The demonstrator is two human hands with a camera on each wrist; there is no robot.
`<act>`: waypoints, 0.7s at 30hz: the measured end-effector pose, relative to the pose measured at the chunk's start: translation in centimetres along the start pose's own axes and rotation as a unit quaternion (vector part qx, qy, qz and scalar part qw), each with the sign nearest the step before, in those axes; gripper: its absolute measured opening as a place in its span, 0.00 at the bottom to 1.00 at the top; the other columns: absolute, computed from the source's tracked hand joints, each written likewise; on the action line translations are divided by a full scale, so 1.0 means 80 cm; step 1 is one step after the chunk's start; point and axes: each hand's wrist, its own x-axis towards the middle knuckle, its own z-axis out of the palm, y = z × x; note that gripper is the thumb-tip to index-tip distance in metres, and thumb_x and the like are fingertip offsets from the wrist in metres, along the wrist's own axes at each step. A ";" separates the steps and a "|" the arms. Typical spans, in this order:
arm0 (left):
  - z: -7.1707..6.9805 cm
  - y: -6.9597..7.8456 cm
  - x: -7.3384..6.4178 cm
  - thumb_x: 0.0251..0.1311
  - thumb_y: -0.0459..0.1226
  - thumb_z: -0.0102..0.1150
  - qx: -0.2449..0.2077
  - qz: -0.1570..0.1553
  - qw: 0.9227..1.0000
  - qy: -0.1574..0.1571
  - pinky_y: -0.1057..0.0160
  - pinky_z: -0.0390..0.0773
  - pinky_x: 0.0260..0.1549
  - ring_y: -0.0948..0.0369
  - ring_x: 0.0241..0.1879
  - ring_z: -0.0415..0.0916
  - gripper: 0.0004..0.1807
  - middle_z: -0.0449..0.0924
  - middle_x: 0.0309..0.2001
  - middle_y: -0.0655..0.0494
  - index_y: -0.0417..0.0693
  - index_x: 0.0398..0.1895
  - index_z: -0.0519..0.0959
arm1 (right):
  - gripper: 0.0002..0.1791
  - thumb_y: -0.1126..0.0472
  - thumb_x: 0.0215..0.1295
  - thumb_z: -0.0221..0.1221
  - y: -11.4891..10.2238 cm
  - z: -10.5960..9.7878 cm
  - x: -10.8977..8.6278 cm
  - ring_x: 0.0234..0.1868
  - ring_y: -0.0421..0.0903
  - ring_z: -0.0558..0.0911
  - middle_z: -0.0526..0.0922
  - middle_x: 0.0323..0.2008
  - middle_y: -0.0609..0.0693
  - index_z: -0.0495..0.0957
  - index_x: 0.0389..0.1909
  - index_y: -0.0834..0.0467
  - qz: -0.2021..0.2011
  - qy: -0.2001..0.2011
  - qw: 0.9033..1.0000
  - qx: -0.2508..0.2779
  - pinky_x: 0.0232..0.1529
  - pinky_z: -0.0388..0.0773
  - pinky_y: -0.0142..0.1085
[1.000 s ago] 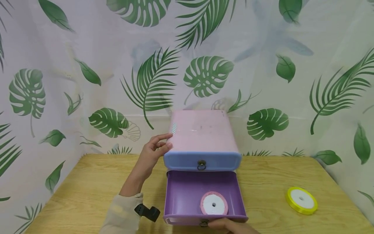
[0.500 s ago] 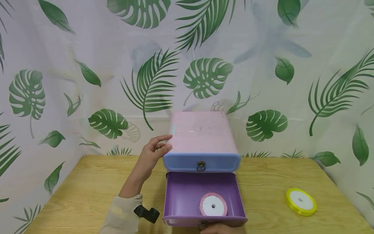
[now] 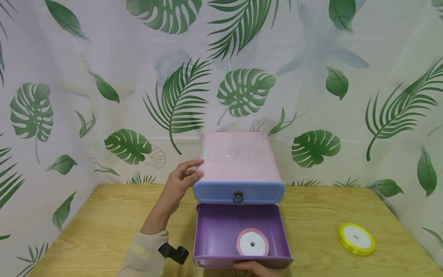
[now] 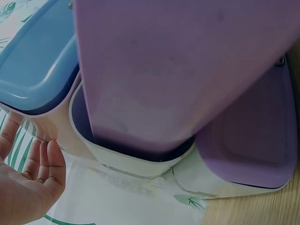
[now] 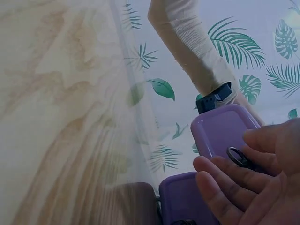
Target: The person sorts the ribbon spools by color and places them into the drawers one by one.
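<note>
A small drawer unit has a pink top (image 3: 238, 157) and a blue front drawer (image 3: 238, 192). Below it a purple drawer (image 3: 216, 227) is pulled out, holding a pink-edged ribbon spool (image 3: 253, 243). My left hand (image 3: 178, 184) rests its fingertips on the unit's upper left side; in the left wrist view the left hand (image 4: 35, 178) has relaxed fingers beside the casing. At the purple drawer's front is my right hand (image 3: 257, 268). In the right wrist view the drawer's ring pull (image 5: 238, 157) sits between the spread thumb and loosely bent fingers of my right hand (image 5: 253, 178).
A yellow ribbon spool (image 3: 356, 238) lies on the wooden table (image 3: 318, 215) to the right. Another purple drawer (image 4: 255, 126), lower in the unit, is pushed in. A leaf-printed cloth (image 3: 242, 50) hangs behind the table.
My right hand has shifted slightly left along the purple drawer's front, toward the ring pull. The left hand, the pulled-out drawer and both spools keep their places, apart from a slight camera shift.
</note>
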 end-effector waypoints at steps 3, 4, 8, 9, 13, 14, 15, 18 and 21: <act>0.001 0.000 0.001 0.65 0.36 0.55 -0.001 -0.005 1.000 0.002 0.58 0.73 0.56 0.62 0.50 0.69 0.24 0.62 0.62 0.50 0.45 0.64 0.71 | 0.18 0.71 0.68 0.51 0.001 0.003 -0.004 0.46 0.27 0.77 0.80 0.47 0.66 0.70 0.55 0.77 -0.020 0.028 0.999 -0.017 0.40 0.78 0.27; 0.001 0.000 0.001 0.65 0.36 0.55 -0.001 -0.005 1.000 0.002 0.59 0.73 0.56 0.62 0.50 0.69 0.24 0.62 0.62 0.50 0.45 0.64 0.71 | 0.17 0.71 0.68 0.51 0.002 0.003 -0.004 0.46 0.27 0.78 0.80 0.46 0.68 0.71 0.55 0.76 -0.028 0.032 0.999 -0.021 0.40 0.79 0.28; 0.001 0.002 -0.001 0.65 0.37 0.55 0.001 -0.003 1.000 0.003 0.59 0.73 0.55 0.62 0.50 0.69 0.24 0.62 0.63 0.49 0.44 0.64 0.71 | 0.17 0.75 0.69 0.48 0.008 -0.001 -0.001 0.49 0.28 0.77 0.81 0.48 0.64 0.69 0.55 0.78 -0.065 0.011 0.998 0.006 0.45 0.78 0.26; 0.001 0.002 -0.001 0.65 0.37 0.55 0.002 -0.002 1.000 0.003 0.60 0.73 0.55 0.62 0.50 0.69 0.24 0.62 0.63 0.49 0.44 0.64 0.71 | 0.17 0.76 0.69 0.45 0.010 -0.003 0.000 0.51 0.27 0.77 0.82 0.50 0.59 0.67 0.56 0.80 -0.077 -0.003 0.997 0.029 0.47 0.77 0.25; 0.001 0.001 0.000 0.65 0.36 0.55 0.003 -0.002 1.000 0.004 0.59 0.73 0.55 0.62 0.50 0.68 0.24 0.61 0.63 0.49 0.45 0.65 0.71 | 0.17 0.79 0.70 0.39 0.014 -0.006 0.003 0.54 0.28 0.75 0.79 0.55 0.38 0.60 0.57 0.84 -0.091 -0.041 0.989 0.112 0.51 0.74 0.23; 0.001 0.001 0.000 0.65 0.36 0.55 0.003 -0.003 1.000 0.004 0.59 0.73 0.55 0.62 0.50 0.68 0.24 0.62 0.63 0.49 0.45 0.64 0.71 | 0.17 0.79 0.70 0.39 0.014 -0.005 0.003 0.54 0.29 0.76 0.79 0.54 0.39 0.60 0.57 0.85 -0.094 -0.036 0.988 0.114 0.51 0.75 0.24; 0.001 0.000 0.000 0.65 0.36 0.55 0.002 -0.004 1.000 0.005 0.59 0.73 0.55 0.61 0.50 0.68 0.24 0.62 0.63 0.49 0.45 0.64 0.71 | 0.17 0.79 0.70 0.40 0.014 -0.004 0.003 0.54 0.29 0.76 0.79 0.54 0.39 0.60 0.57 0.84 -0.093 -0.035 0.988 0.115 0.51 0.75 0.24; 0.001 0.001 0.000 0.65 0.36 0.55 0.003 -0.003 1.000 0.004 0.58 0.73 0.55 0.61 0.50 0.69 0.24 0.62 0.63 0.49 0.45 0.64 0.71 | 0.16 0.78 0.69 0.44 0.011 -0.002 0.002 0.52 0.29 0.78 0.83 0.49 0.59 0.65 0.55 0.82 -0.095 0.003 0.994 0.055 0.48 0.76 0.25; 0.001 0.001 0.000 0.65 0.37 0.55 0.002 0.000 1.000 0.001 0.58 0.73 0.56 0.62 0.50 0.68 0.24 0.62 0.63 0.49 0.45 0.64 0.71 | 0.15 0.76 0.69 0.46 0.002 0.000 0.005 0.49 0.29 0.79 0.82 0.44 0.69 0.68 0.54 0.79 -0.088 0.051 0.995 -0.020 0.45 0.77 0.25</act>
